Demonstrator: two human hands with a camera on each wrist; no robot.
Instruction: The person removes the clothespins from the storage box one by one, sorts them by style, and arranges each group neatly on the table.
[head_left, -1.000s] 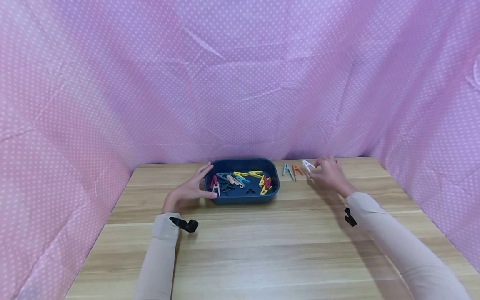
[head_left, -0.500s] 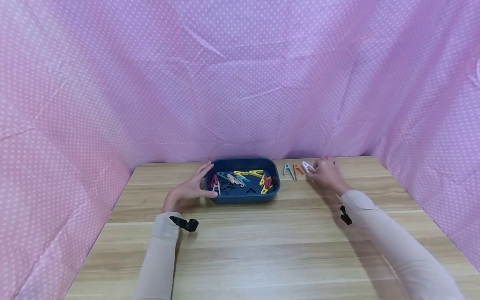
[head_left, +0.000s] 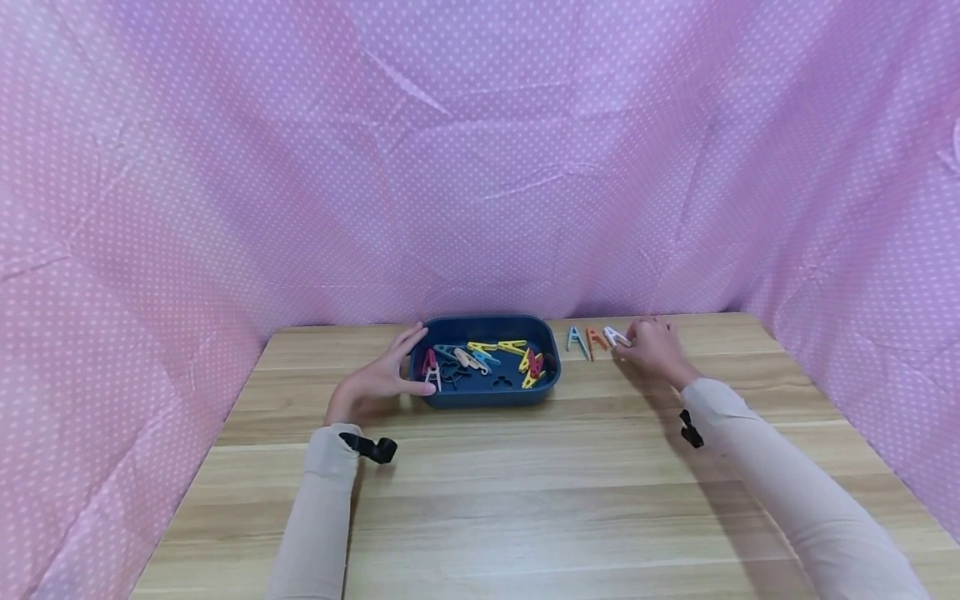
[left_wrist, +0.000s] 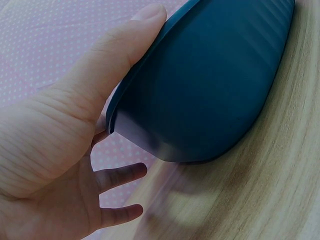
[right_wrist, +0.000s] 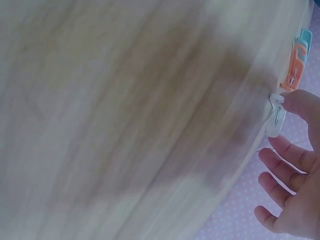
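In the head view, a dark blue tray [head_left: 487,400] at the table's back holds several clothespins, among them yellow clothespins [head_left: 512,346]. My left hand [head_left: 378,375] spans its left end. The left wrist view shows that thumb [left_wrist: 115,52] lying straight along the rim, with two straight fingers [left_wrist: 122,177] apart from the wall. Right of the tray, a light blue clothespin [head_left: 577,342], an orange clothespin [head_left: 595,342] and a white clothespin [head_left: 617,337] stand in a row. My right hand [head_left: 654,350] pinches the white clothespin between thumb and index finger; its other fingers are spread.
Dark rings and a dark clover-shaped piece [head_left: 501,382] lie in the tray. A pink dotted cloth [head_left: 480,167] hangs behind the wooden table [head_left: 480,500]. Black wrist mounts [head_left: 384,451] stick out from both sleeves.
My right hand has shifted slightly with the white clothespin, which now sits nearer level beside the orange one. The left hand and the tray have stayed in place.
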